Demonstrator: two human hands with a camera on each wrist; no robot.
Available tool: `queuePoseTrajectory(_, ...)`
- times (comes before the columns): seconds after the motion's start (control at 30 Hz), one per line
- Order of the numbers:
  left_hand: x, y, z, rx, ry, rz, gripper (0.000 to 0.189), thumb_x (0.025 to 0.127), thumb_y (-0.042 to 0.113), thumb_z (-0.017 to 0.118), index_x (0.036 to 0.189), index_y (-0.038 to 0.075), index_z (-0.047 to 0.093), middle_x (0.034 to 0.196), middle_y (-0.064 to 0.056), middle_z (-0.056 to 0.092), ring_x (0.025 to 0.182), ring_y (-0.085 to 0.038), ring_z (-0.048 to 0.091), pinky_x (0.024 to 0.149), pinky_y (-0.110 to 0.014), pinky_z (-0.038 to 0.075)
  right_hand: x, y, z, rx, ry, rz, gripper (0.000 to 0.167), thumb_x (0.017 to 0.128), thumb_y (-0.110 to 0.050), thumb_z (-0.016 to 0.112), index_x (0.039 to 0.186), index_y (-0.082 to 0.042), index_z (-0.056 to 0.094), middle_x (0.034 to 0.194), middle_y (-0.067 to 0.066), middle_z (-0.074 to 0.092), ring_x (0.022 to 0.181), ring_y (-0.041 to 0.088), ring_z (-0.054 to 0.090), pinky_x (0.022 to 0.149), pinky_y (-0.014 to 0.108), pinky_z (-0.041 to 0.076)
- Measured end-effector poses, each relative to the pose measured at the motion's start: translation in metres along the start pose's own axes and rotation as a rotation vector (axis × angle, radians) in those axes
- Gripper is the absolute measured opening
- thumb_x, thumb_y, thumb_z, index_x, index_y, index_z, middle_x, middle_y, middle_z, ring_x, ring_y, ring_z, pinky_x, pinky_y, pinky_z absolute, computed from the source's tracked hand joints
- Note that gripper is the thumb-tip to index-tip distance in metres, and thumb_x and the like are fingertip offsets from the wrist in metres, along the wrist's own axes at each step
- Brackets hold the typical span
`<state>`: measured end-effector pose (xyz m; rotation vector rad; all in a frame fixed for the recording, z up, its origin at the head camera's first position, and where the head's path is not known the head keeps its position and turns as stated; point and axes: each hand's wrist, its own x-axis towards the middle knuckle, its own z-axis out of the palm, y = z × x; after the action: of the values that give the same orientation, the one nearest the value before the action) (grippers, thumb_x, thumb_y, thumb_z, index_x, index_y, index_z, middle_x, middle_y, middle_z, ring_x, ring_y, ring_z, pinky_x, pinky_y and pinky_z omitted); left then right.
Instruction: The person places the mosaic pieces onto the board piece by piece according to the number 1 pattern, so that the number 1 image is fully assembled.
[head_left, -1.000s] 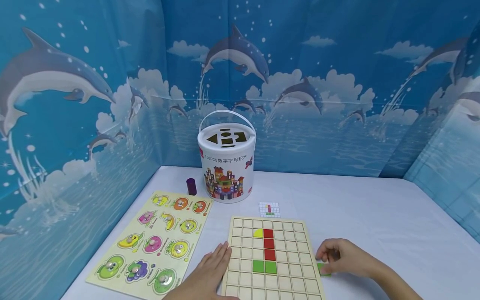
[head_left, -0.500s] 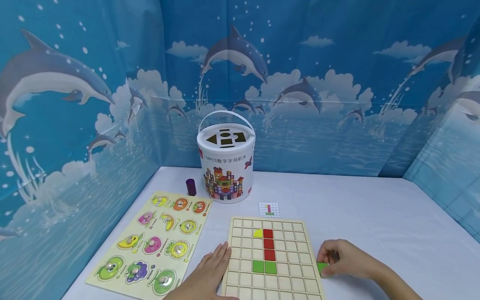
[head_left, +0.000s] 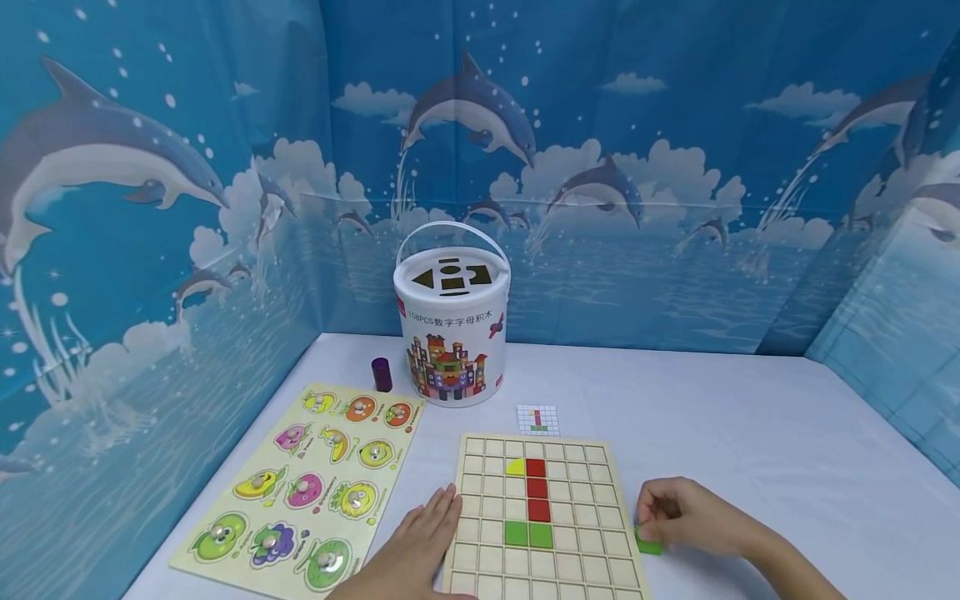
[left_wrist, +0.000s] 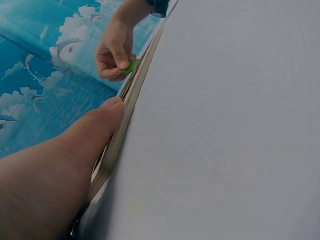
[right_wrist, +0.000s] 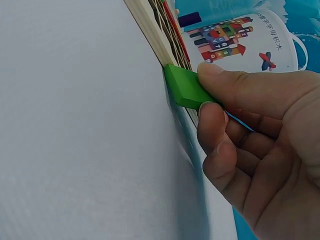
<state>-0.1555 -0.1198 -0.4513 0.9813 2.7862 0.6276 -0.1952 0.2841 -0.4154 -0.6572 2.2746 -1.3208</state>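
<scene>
A wooden grid board [head_left: 570, 568] lies on the table with a yellow quarter-round tile [head_left: 517, 467], a column of red tiles [head_left: 537, 488] and two green tiles [head_left: 528, 534] in its cells. My left hand [head_left: 420, 546] rests along the board's left edge, fingers straight, its thumb [left_wrist: 107, 117] against the near edge. Just off the board's right side, my right hand [head_left: 693, 518] pinches a green square tile [right_wrist: 187, 86] between thumb and fingers. In the right wrist view the tile stands close by the board's edge; I cannot tell if they touch.
Left of the board lies a fruit knob puzzle [head_left: 352, 467]. Behind stand a white lidded bucket [head_left: 491, 350] with a raised handle and a small purple cylinder [head_left: 382, 375]. A small pattern card [head_left: 551, 421] lies just beyond the board. Dolphin-print curtains [head_left: 600, 275] enclose the table.
My right hand has shifted slightly to the right, and the green tile in its fingers has tilted a little. The left hand and the board have stayed put.
</scene>
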Motion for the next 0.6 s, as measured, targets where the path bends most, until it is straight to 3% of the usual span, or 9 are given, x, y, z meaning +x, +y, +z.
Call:
queuePoseTrajectory(0.23, -0.0006, -0.0007, 0.0015, 0.008, 0.009, 0.002, 0.11, 0.082, 0.072, 0.056, 0.151, -0.007, 0.023, 0.159, -0.022, 0.017, 0.146, -0.037, 0.017, 0.108, -0.06, 0.025, -0.0009, -0.0011, -0.0013, 0.032, -0.012, -0.009, 0.014, 0.089, -0.01, 0.07, 0.088, 0.0, 0.061, 0.074, 0.002, 0.06, 0.062, 0.006, 0.052, 0.054, 0.022, 0.045)
queuePoseTrajectory(0.6, -0.0011, 0.0006, 0.0006, -0.001, -0.001, -0.003, 0.11, 0.083, 0.072, 0.056, 0.151, -0.007, 0.022, 0.159, -0.022, 0.017, 0.146, -0.037, 0.016, 0.109, -0.059, 0.025, -0.0032, -0.0049, 0.0005, 0.058, -0.038, -0.128, 0.01, 0.091, -0.005, 0.067, 0.088, 0.001, 0.06, 0.069, -0.007, 0.054, 0.062, 0.002, 0.049, 0.051, 0.025, 0.042)
